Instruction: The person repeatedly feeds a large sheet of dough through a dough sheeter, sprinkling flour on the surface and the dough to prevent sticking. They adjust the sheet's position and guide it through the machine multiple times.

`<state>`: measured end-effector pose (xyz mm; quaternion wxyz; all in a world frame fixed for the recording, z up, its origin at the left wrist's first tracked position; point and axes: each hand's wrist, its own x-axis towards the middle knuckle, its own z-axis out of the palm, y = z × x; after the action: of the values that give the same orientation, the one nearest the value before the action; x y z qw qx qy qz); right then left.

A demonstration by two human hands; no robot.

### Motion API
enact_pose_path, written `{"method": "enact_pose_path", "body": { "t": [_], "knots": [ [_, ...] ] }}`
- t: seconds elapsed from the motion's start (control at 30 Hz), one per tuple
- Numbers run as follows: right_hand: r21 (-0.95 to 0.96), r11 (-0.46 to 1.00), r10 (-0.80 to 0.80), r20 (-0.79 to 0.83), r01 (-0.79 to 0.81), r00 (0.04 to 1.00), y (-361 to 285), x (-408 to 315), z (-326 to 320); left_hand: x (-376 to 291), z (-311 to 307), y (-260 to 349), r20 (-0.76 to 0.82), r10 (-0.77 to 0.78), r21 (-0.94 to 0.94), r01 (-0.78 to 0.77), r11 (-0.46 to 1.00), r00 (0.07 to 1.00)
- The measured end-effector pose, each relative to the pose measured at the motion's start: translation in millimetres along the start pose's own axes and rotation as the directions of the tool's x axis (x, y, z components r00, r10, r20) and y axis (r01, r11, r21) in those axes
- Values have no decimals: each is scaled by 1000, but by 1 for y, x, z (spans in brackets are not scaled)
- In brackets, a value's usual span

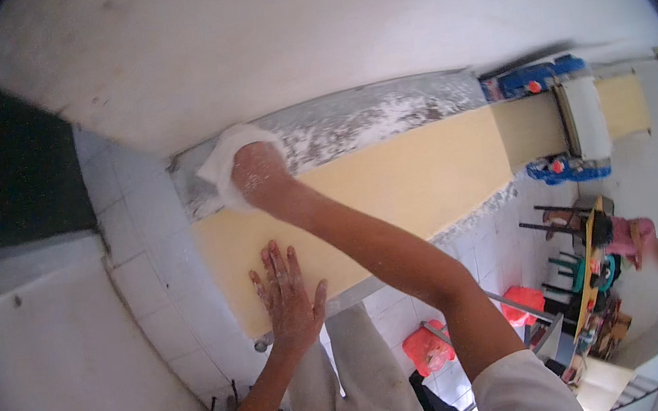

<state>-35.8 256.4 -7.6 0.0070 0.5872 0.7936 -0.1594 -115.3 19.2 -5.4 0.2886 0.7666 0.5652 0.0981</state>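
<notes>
A long sheet of pale yellow dough (pixel 400 177) lies along a flour-dusted metal table (pixel 380 117). My left hand (pixel 289 304) rests on the near left part of the sheet, palm down with fingers apart and whitened by flour. Farther across, my right hand (pixel 262 170) grips a white cloth (pixel 242 136) at the sheet's far left edge. The cloth wraps around that hand and hides its fingers. White flour (pixel 356 127) is scattered thickly over the metal strip beyond the dough.
A blue and white dough sheeter (pixel 585 115) stands at the right end, with dough running through it. White walls (pixel 342 23) border the table's far side. Red plastic bags (pixel 427 348) sit below on the tiled floor. A person (pixel 632 237) is at a yellow table (pixel 588 258) farther right.
</notes>
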Motion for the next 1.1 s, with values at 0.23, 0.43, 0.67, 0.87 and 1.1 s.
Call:
{"method": "enact_pose_path", "body": {
  "t": [0.23,0.43,0.67,0.87,1.1],
  "knots": [
    [167,975,-96,-279,147,955,54,-92,-70,26,-6,-1,25,23,58,-24,998,999],
    [312,824,542,-194,-473,818,162,-187,-18,37,-4,-15,-20,7,219,-3,976,1000],
    [177,962,263,-390,-209,882,181,-192,25,38,0,-13,-64,1,318,19,948,998],
    [122,642,695,-509,-757,508,415,-286,4,39,-1,-4,-91,-2,350,34,936,996],
    [311,934,342,-642,-175,686,259,-225,45,37,3,-8,-172,30,352,33,935,985]
  ]
}}
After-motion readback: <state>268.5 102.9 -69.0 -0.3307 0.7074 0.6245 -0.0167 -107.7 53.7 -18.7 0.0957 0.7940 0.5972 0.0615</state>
